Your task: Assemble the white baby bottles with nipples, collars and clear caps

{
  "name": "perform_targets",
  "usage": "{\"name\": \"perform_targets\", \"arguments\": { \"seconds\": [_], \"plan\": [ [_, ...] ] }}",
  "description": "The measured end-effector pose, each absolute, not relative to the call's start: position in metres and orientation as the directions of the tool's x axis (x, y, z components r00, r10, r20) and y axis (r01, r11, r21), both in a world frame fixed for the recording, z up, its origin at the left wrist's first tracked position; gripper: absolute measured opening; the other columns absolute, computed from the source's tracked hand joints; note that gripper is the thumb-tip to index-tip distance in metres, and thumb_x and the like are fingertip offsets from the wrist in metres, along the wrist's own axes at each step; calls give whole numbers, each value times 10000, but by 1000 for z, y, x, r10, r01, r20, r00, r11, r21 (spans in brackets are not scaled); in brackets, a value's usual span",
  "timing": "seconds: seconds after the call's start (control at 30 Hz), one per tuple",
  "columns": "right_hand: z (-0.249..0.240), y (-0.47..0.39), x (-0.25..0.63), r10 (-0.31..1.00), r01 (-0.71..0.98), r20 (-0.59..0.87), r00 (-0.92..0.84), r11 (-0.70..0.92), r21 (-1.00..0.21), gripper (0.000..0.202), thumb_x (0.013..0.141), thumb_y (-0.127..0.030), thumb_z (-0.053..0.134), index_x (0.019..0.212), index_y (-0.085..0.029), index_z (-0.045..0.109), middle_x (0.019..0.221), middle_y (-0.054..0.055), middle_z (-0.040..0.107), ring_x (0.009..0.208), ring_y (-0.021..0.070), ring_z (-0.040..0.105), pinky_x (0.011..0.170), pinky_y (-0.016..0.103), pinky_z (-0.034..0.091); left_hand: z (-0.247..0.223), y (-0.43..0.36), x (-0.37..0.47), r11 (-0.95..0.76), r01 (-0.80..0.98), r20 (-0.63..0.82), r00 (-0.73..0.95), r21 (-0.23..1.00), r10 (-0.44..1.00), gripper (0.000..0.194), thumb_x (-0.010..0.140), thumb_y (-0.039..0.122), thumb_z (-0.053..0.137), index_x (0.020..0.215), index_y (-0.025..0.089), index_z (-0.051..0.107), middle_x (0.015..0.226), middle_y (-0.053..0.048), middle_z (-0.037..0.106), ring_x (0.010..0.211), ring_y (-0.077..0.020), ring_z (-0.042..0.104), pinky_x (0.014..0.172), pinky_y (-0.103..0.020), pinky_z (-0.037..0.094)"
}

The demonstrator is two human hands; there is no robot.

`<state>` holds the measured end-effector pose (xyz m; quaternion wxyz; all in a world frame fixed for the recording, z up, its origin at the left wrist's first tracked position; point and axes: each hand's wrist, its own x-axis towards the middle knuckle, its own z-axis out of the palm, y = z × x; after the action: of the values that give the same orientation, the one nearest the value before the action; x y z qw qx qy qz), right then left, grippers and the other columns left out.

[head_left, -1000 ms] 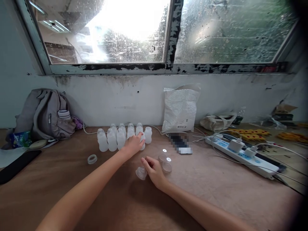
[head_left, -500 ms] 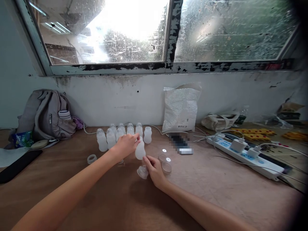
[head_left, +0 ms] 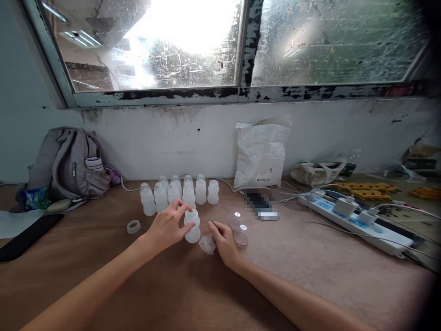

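Observation:
My left hand (head_left: 168,225) grips a small frosted plastic bottle (head_left: 192,226) that stands upright with its mouth uncapped on the wooden table (head_left: 310,271). Just right of it, my right hand (head_left: 222,239) rests on the table with its fingertips on a clear ribbed cap (head_left: 207,244). Behind them stands a cluster of several like bottles (head_left: 179,193). Two clear round cups (head_left: 237,232) and two small white discs (head_left: 240,220) lie right of my right hand.
A clear ring (head_left: 132,226) lies left of the bottles. A grey backpack (head_left: 67,163) and a dark phone (head_left: 25,236) sit at the left. A white bag (head_left: 260,154) leans on the wall. A power strip (head_left: 354,220) with cables lies at the right.
My left hand took one bottle from the cluster, lifted it and set it down nearer, beside my right hand. My right hand stayed on the cap.

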<state>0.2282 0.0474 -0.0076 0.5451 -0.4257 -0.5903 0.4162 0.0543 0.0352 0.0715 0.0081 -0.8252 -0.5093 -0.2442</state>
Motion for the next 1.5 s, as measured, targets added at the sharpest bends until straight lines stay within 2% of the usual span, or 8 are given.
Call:
{"name": "perform_targets", "arguments": {
  "seconds": [0.17, 0.23, 0.33, 0.53, 0.73, 0.97, 1.27, 1.5],
  "plan": [
    [-9, 51, 228, 989, -118, 145, 21, 146, -982, 404, 734, -457, 529, 513, -196, 313, 450, -72, 270, 405, 67, 239, 369, 213, 172, 39, 41, 56, -433, 715, 454, 181, 549, 873, 614, 668, 398, 633, 1182, 232, 342, 1128, -69, 477, 965, -216, 514, 745, -324, 450],
    [-11, 53, 228, 997, -224, 68, 23, 71, -972, 404, 725, -462, 542, 525, -199, 309, 444, -84, 254, 372, 55, 213, 347, 204, 146, 22, 42, 61, -357, 661, 395, 100, 660, 913, 618, 647, 402, 649, 1157, 204, 362, 1118, -89, 503, 954, -223, 525, 709, -320, 460],
    [-13, 57, 228, 999, -325, 35, 10, 36, -945, 406, 738, -467, 536, 534, -199, 310, 434, -94, 254, 332, 41, 201, 327, 192, 126, 2, 41, 68, -286, 622, 323, 56, 729, 945, 541, 634, 400, 654, 1074, 173, 435, 1015, -91, 566, 882, -229, 555, 677, -328, 462],
    [-16, 58, 228, 997, -373, 75, 20, 77, -925, 373, 774, -452, 519, 570, -191, 346, 442, -92, 321, 314, 35, 252, 316, 176, 153, -6, 38, 68, -358, 539, 342, 134, 762, 930, 380, 715, 322, 584, 1045, 203, 437, 933, -37, 605, 787, -182, 578, 692, -311, 463],
    [-15, 58, 228, 995, -392, 94, 18, 94, -915, 351, 789, -437, 519, 597, -192, 356, 457, -91, 350, 313, 33, 269, 312, 170, 178, 7, 35, 49, -520, 591, 488, 231, 617, 842, 388, 720, 278, 584, 1086, 228, 466, 1040, -49, 538, 949, -204, 528, 820, -326, 426],
    [-14, 58, 228, 993, -318, 109, 44, 118, -941, 310, 771, -458, 538, 664, -194, 416, 501, -85, 390, 321, 37, 322, 309, 166, 246, 1, 34, 29, -407, 624, 422, 135, 667, 897, 437, 668, 343, 643, 1042, 225, 451, 1017, -36, 542, 896, -200, 533, 769, -321, 443],
    [-11, 54, 227, 990, -201, 142, 11, 141, -969, 279, 744, -451, 562, 729, -187, 471, 641, -45, 486, 394, 55, 433, 341, 178, 348, 4, 33, 26, -420, 607, 391, 190, 674, 901, 344, 718, 372, 598, 1012, 232, 489, 991, -26, 543, 884, -193, 535, 752, -306, 436],
    [-8, 50, 228, 990, -186, 138, -26, 131, -974, 203, 730, -331, 587, 854, -189, 512, 716, -28, 515, 450, 72, 489, 417, 210, 423, 2, 31, 21, -394, 581, 385, 145, 712, 911, 335, 705, 349, 620, 1009, 249, 519, 978, -4, 545, 875, -178, 534, 731, -268, 423]
  ]
}}
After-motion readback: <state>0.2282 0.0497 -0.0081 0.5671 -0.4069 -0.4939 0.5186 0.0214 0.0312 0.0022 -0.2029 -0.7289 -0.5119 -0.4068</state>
